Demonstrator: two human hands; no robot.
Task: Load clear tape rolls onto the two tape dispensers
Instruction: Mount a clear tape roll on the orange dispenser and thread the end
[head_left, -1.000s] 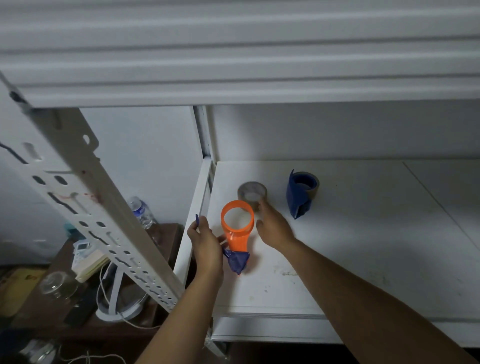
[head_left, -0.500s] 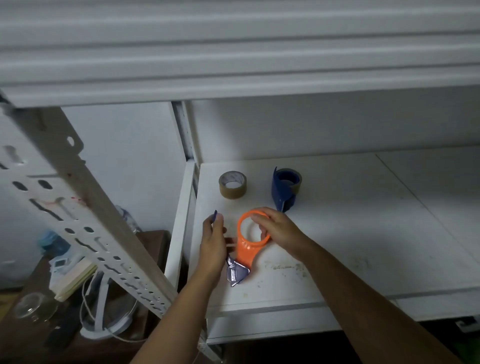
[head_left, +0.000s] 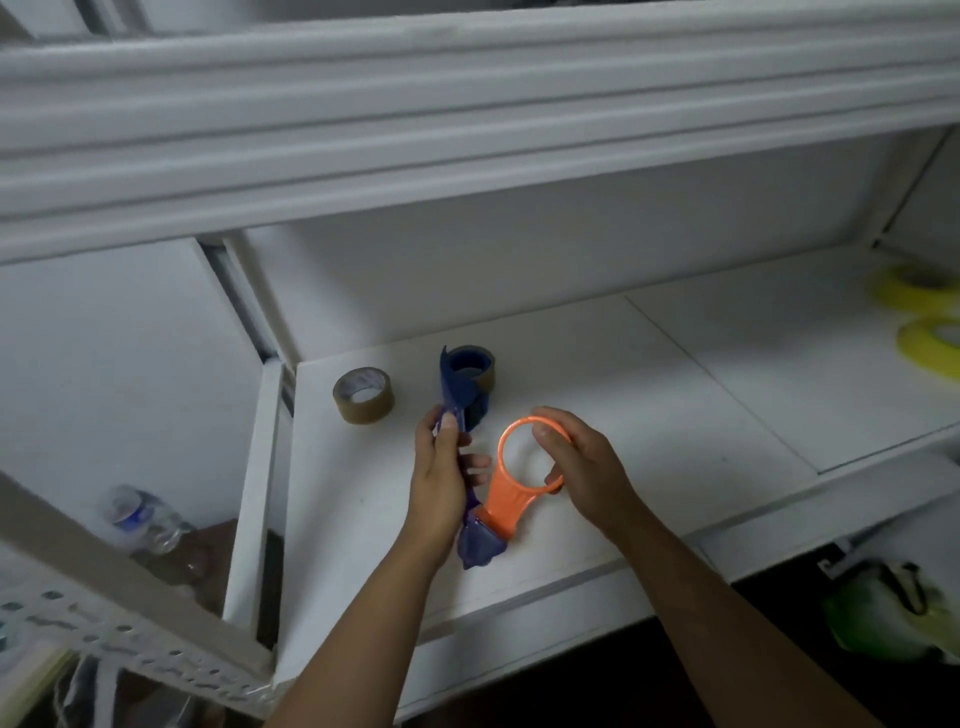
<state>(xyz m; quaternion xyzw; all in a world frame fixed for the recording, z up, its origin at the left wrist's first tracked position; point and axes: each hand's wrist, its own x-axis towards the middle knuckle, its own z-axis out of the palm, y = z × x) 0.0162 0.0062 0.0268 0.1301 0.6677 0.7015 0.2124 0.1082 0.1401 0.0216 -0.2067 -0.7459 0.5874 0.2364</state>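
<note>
2 hands work nearest, over the front of the white shelf. The left hand is curled around a dark blue strip, seemingly the blade arm of the orange dispenser, gripping it near its far tip. The right hand pinches the dispenser's empty orange ring, thumb at its near side and fingers over the top. Compared with 1 second ago, that right hand has left the loose tape roll and taken the ring, and the dispenser sits further right and nearer the shelf's front edge. No roll is on it, so loading is probably just beginning. Farther back, the roll lies flat at the far left, just beside the blue dispenser, which already carries a roll. 2 yellow rolls lie far right, blurred.
</note>
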